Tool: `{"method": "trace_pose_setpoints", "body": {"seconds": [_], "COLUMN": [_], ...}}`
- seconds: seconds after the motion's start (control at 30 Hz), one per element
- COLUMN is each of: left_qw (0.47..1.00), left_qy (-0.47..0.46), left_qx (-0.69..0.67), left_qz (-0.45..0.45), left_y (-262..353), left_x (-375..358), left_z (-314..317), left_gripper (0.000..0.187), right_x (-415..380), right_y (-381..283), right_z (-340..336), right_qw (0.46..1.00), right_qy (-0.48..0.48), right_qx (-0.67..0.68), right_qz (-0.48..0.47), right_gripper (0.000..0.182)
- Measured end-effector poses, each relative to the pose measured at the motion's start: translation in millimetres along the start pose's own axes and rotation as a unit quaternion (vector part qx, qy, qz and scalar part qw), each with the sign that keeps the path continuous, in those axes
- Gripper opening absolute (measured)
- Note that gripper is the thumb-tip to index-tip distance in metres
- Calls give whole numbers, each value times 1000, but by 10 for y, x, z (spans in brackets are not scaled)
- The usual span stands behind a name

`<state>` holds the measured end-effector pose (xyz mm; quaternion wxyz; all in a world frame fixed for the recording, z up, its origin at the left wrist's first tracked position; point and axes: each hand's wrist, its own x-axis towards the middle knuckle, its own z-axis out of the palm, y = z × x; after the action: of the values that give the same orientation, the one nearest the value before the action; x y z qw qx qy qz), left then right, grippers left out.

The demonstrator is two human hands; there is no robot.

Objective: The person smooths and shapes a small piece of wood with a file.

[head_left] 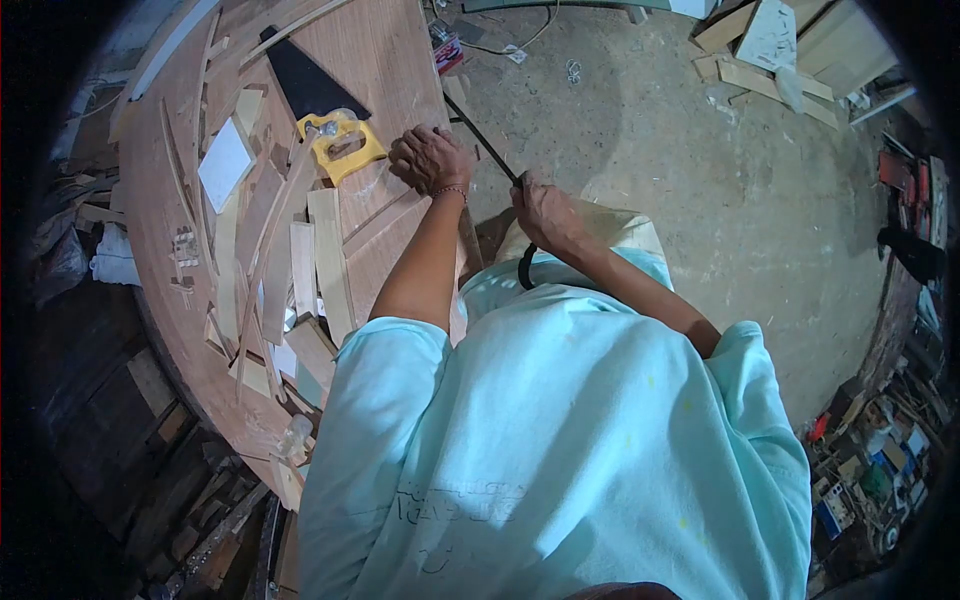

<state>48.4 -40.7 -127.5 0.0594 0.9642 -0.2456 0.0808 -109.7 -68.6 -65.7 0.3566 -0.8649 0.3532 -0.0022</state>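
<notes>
My left hand (430, 162) rests on the wooden tabletop (385, 75) near its right edge, fingers apart and holding nothing that I can see. Close to its fingertips lies a handsaw (345, 145) with a yellow handle and a dark blade. My right hand (548, 215) is wrapped round a long, thin black bar (480, 138) in front of my waist. The bar slants up and left toward the table edge, and a black curved hook shows below the fist, by my shirt. The bar's far end is by the table's side.
Several wood strips and offcuts (328, 250) lie over the table's left part, with a white piece (226, 165) among them. Boards (775, 75) lean at the far right of the concrete floor (700, 200). Cluttered scraps (880, 465) are heaped at lower right.
</notes>
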Motion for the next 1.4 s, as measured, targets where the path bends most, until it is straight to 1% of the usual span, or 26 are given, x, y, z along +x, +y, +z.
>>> {"method": "trace_pose_setpoints", "body": {"seconds": [0.07,0.17,0.3,0.37,0.5,0.57,0.6,0.67,0.7,0.73,0.77,0.8,0.83,0.87,0.93,0.97,1.0,1.03,1.1,1.13,1.2,1.23,1.33,1.37,1.4], "left_qw": [1000,1000,1000,1000,1000,997,997,997,996,993,996,996,997,998,999,999,999,999,998,997,1000,997,997,996,996], "left_qy": [-13,-9,-16,-23,-16,-53,-49,-49,-80,-114,-81,-83,-57,-29,-29,-29,-26,-23,-54,-56,-31,-62,-54,-75,-74], "left_qx": [-27,-6,-15,-3,-1,-55,-52,-22,-15,-15,-15,-25,-38,-48,-35,-30,-26,-30,-39,-46,0,-42,-61,-45,-44], "left_qz": [-7,4,2,3,-2,-7,-13,-48,-41,-29,-29,-29,-21,-14,-17,-9,0,-4,-7,-12,2,-2,-13,-16,-18], "left_y": [6,-14,-9,-8,13,21,45,12,4,7,4,45,48,34,7,-8,-3,1,23,28,23,21,25,26,20], "left_x": [1,-2,2,5,4,11,6,18,22,32,8,-5,-14,-8,-19,-20,7,21,2,41,-12,-9,-4,2,5], "left_z": [-41,3,-2,2,-65,-97,-68,-11,-80,-126,-111,-118,-126,-128,-59,-26,-29,-34,-94,-81,-58,-133,-110,-115,-118], "left_gripper": [22,23,24,24,25,28,28,33,35,36,34,34,30,26,27,27,27,27,28,28,27,26,27,26,26], "right_x": [-18,-26,-37,-31,-57,-80,-91,-82,-116,-96,-96,-102,-113,-109,-89,-91,-77,-63,-84,-58,-116,-91,-59,-72,-66], "right_y": [40,33,-4,-45,-196,-196,-221,-332,-314,-394,-424,-408,-375,-369,-390,-341,-335,-334,-366,-375,-373,-414,-373,-369,-374], "right_z": [49,49,15,-19,-152,-159,-200,-268,-243,-220,-261,-323,-301,-319,-331,-270,-262,-257,-300,-315,-361,-398,-309,-312,-310], "right_qw": [999,999,1000,999,998,991,991,985,984,983,984,983,984,983,989,987,986,986,989,988,985,985,982,979,979], "right_qy": [8,5,9,5,-2,-25,-26,-100,-54,-59,-72,-83,-53,-53,-70,-49,-49,-59,-60,-62,-41,-75,-59,-58,-59], "right_qx": [3,6,-3,-35,-54,-124,-124,-136,-153,-150,-155,-163,-165,-172,-121,-136,-141,-142,-133,-141,-133,-134,-156,-175,-175], "right_qz": [-31,-35,-22,-5,-9,-41,-49,-20,-69,-84,-59,-26,-39,-37,-55,-75,-79,-64,-30,-31,-106,-83,-85,-83,-86], "right_gripper": [23,22,21,21,24,28,28,34,26,26,22,19,14,14,15,16,16,15,14,14,13,13,13,13,13]}}
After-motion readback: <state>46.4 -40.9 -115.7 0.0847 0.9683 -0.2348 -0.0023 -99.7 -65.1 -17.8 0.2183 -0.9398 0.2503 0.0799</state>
